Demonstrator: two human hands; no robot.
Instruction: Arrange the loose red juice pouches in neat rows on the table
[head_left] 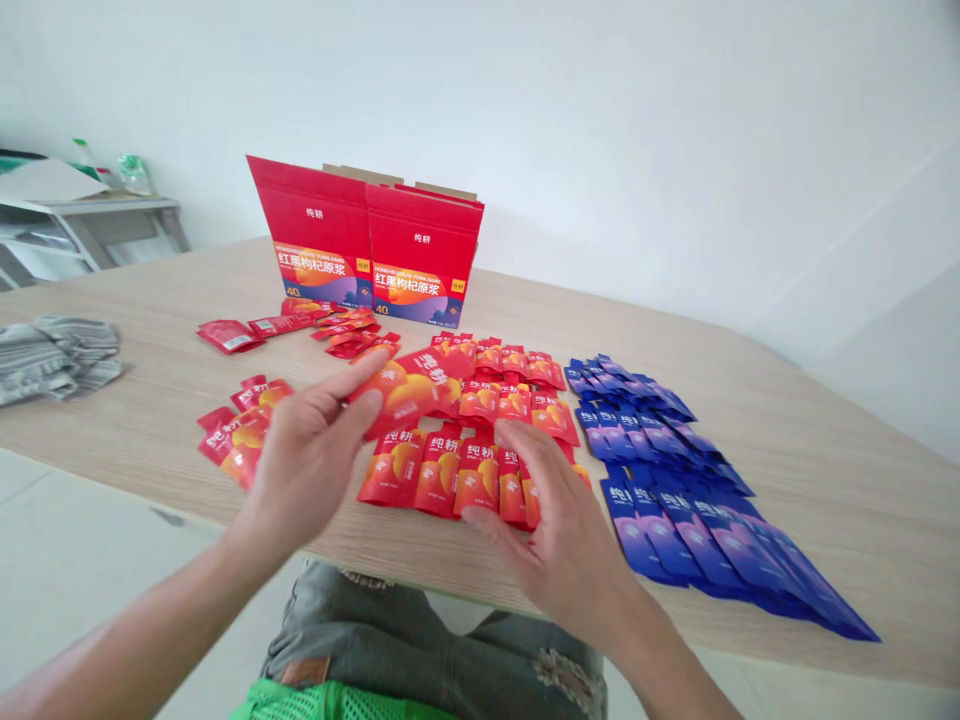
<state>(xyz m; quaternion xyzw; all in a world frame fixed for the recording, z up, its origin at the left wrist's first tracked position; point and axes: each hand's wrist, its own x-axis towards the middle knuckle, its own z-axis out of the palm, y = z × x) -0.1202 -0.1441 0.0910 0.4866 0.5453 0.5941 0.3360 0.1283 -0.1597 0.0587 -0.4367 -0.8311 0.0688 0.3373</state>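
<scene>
My left hand (319, 450) pinches a red drink pouch (412, 388) by one end, holding it tilted on its side above the table. To the right, my right hand (551, 525) has its thumb and fingers apart over the front row of red pouches (456, 470); its fingertips hide part of that row, and I cannot tell whether they touch it. Behind lie more rows of red pouches (514, 400), overlapping. Loose red pouches (244, 425) lie left of and partly behind my left hand, and another loose heap (349, 330) sits further back.
Rows of blue pouches (697, 520) lie overlapped on the right of the wooden table (675, 340). Two red cartons (424, 255) stand with raised flaps at the back. A striped grey cloth (56, 358) lies at the left edge. A side desk (97, 210) stands beyond.
</scene>
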